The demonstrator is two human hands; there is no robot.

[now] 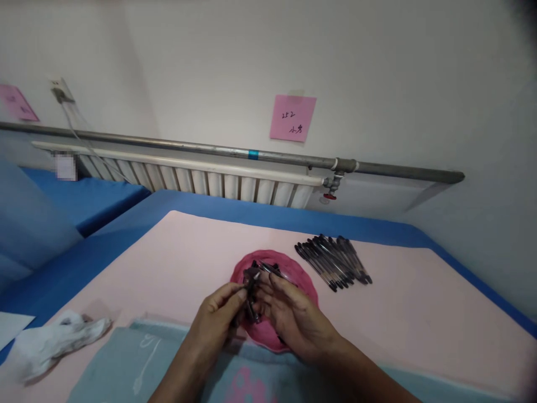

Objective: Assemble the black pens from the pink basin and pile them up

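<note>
Both my hands are over a pink scalloped dish (310, 284) that holds dark pen parts (271, 267). My left hand (216, 316) is closed, with thumb and forefinger pinching a small dark pen part (250, 280) above the dish. Close beside it, my right hand (293, 316) has its fingers curled in towards the same spot; whatever lies in them is hidden and blurred. To the right of the dish, a row of black pens (333, 262) with clear barrels lies side by side on the pink table cover (419, 302).
A crumpled white cloth or glove (59, 341) lies at the left near a white sheet (12, 327). Blue-grey patterned fabric (126, 358) covers the near edge. Behind the table are a radiator (213, 182), a metal pipe (188, 145) and a red valve (329, 196).
</note>
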